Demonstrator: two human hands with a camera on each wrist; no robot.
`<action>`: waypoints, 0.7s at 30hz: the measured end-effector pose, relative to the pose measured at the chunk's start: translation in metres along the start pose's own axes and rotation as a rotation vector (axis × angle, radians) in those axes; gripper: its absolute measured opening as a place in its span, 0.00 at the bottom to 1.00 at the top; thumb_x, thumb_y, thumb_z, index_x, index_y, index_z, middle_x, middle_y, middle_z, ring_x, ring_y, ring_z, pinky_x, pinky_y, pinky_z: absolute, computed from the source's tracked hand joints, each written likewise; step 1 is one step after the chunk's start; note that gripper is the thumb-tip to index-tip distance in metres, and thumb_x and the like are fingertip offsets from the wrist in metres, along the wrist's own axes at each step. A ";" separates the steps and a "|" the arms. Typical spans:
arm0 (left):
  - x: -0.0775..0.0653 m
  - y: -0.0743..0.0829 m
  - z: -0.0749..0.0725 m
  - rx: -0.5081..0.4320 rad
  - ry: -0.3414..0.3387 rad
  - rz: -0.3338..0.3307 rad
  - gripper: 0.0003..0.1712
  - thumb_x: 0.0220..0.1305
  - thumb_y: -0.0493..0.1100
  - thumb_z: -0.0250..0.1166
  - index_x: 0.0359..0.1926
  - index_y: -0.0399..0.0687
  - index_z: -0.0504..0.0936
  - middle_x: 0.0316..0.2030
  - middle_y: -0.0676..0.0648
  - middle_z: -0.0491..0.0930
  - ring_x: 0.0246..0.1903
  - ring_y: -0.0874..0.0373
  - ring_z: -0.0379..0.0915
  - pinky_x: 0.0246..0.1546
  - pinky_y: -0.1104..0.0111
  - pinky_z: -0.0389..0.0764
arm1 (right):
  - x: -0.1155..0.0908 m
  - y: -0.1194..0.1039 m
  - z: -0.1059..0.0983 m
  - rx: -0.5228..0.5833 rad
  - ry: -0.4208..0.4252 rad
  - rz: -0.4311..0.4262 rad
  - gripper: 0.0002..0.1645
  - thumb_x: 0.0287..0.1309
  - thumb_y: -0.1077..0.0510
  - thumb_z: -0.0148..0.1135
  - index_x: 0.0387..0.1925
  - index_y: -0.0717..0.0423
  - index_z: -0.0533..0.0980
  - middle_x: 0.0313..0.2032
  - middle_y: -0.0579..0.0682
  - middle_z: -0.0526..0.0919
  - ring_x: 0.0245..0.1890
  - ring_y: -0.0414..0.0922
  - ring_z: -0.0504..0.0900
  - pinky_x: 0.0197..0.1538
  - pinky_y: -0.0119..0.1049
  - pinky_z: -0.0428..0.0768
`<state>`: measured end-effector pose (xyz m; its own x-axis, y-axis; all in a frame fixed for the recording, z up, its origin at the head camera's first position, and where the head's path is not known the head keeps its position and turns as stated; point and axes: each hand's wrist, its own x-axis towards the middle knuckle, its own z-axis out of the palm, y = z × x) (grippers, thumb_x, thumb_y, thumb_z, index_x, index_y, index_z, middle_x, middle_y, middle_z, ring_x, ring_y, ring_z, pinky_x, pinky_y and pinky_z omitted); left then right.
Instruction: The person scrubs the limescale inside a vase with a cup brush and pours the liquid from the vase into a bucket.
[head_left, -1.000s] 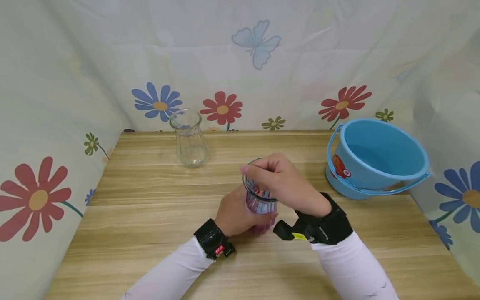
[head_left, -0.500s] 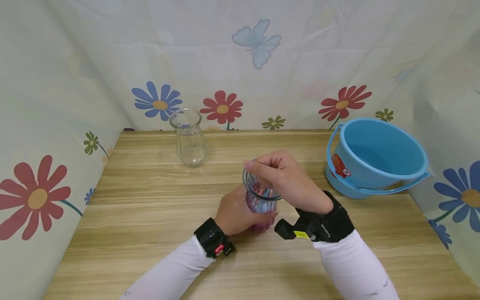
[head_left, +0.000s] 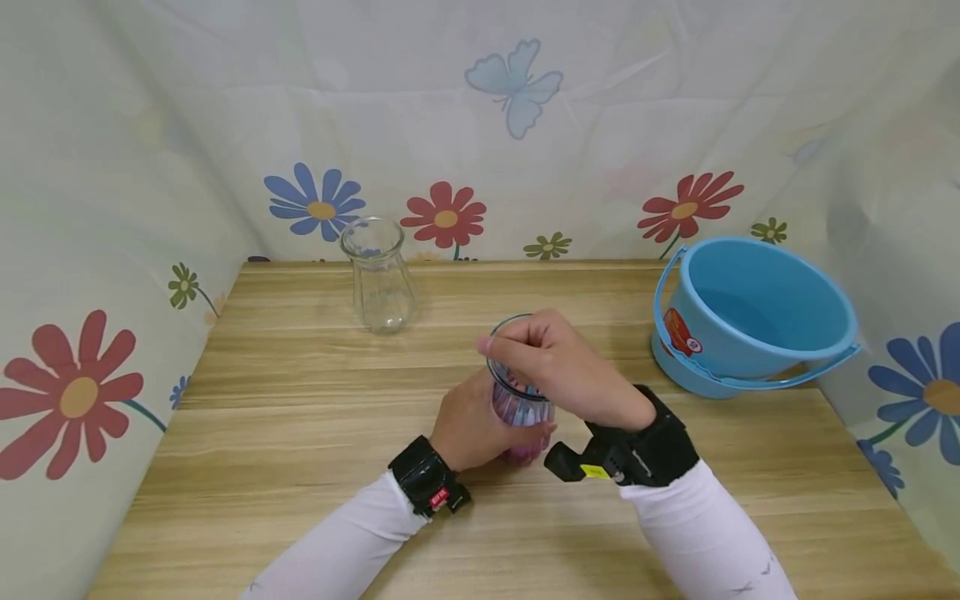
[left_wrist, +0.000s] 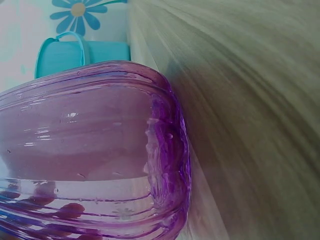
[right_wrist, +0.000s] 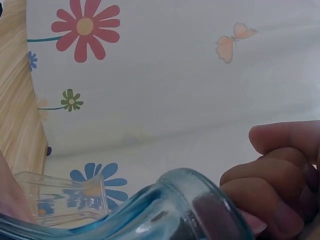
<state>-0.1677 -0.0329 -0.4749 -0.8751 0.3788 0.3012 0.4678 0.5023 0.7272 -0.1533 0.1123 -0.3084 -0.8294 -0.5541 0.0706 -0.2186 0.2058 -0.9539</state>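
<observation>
A ribbed glass vase [head_left: 522, 410], bluish at the rim and purple toward the base, stands upright on the table. My left hand [head_left: 474, 423] grips its side, with fingertips [left_wrist: 70, 211] showing blurred through the glass in the left wrist view. Over the mouth of the vase is my right hand [head_left: 562, 362], its fingers curled. In the right wrist view these fingers [right_wrist: 272, 175] lie right beside the blue glass rim [right_wrist: 190, 187]. Part of the right fingertips is hidden, and I cannot tell whether they pinch anything.
A clear glass vase [head_left: 384, 292] stands at the back left of the wooden table [head_left: 285, 467]. On the right is a light blue bucket [head_left: 720, 350] with its handle hanging down in front. Flower-printed sheets [head_left: 600, 108] enclose the back and sides.
My right hand shifts slightly right and up over the vase mouth, then back left and down. The left hand and the gripped vase stay in place.
</observation>
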 end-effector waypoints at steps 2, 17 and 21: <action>0.000 0.000 0.000 0.000 -0.003 -0.003 0.40 0.50 0.73 0.74 0.57 0.63 0.73 0.40 0.62 0.83 0.35 0.69 0.81 0.36 0.71 0.83 | -0.001 0.000 0.000 0.010 0.013 -0.003 0.30 0.77 0.54 0.53 0.16 0.61 0.62 0.15 0.44 0.59 0.19 0.44 0.61 0.24 0.36 0.60; -0.001 0.002 0.000 -0.051 -0.022 -0.050 0.41 0.50 0.75 0.74 0.59 0.65 0.72 0.43 0.62 0.84 0.39 0.68 0.82 0.41 0.70 0.85 | -0.013 -0.017 -0.004 0.137 0.108 -0.218 0.30 0.76 0.61 0.51 0.13 0.57 0.59 0.15 0.50 0.55 0.17 0.48 0.56 0.24 0.43 0.55; -0.001 0.001 0.001 -0.054 -0.025 -0.049 0.41 0.50 0.74 0.75 0.59 0.66 0.72 0.43 0.62 0.84 0.38 0.68 0.82 0.41 0.71 0.85 | -0.012 -0.015 -0.002 0.127 0.109 -0.239 0.30 0.76 0.61 0.51 0.13 0.58 0.60 0.15 0.50 0.56 0.17 0.50 0.57 0.24 0.41 0.55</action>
<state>-0.1661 -0.0320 -0.4747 -0.8932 0.3745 0.2490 0.4163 0.4787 0.7731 -0.1415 0.1177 -0.2946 -0.8141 -0.4832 0.3221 -0.3538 -0.0270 -0.9349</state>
